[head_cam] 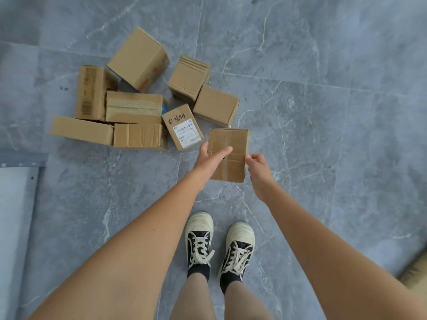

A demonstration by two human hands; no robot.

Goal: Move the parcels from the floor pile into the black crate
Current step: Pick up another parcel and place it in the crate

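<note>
Both forearms reach down past the sneakers (219, 245); left hand (209, 161) and right hand (257, 168) pinch opposite edges of a flat parcel (231, 146), steadying it beside the floor pile (129, 107). No black crate shows.

Bare grey tile floor (323, 135) right of the cardboard parcel pile (138, 107) is wide open; labelled parcel (182, 127) crowds the left.

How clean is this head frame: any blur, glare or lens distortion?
Head view: even, soft light with no glare on the grey floor; wide-angle stretch enlarges the forearms near the bottom edge; the tan object at the right edge is blurred; the label on the labelled parcel is partly legible.
</note>
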